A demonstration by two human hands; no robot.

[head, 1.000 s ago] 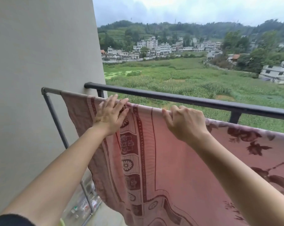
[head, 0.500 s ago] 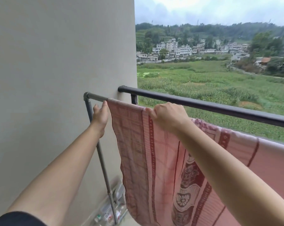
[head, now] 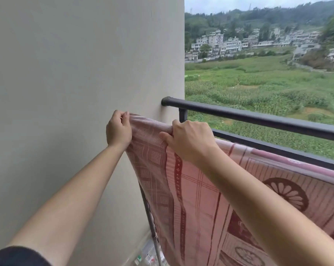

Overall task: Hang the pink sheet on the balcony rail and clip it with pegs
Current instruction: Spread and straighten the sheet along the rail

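The pink sheet [head: 210, 198] hangs draped beside the beige wall [head: 76, 73], just inside the dark balcony rail [head: 258, 116], its top edge pinched by the right hand [head: 189, 141] and the left hand [head: 118, 129].

left hand [head: 118, 129]: off the bare rack bar, now pinching the pink sheet [head: 210, 198] corner | sheet edge: now covers the bar's wall end | right hand [head: 189, 141]: now gripping nearer the left hand

Both hands [head: 189, 140] grip the pink sheet's [head: 200, 198] top edge.
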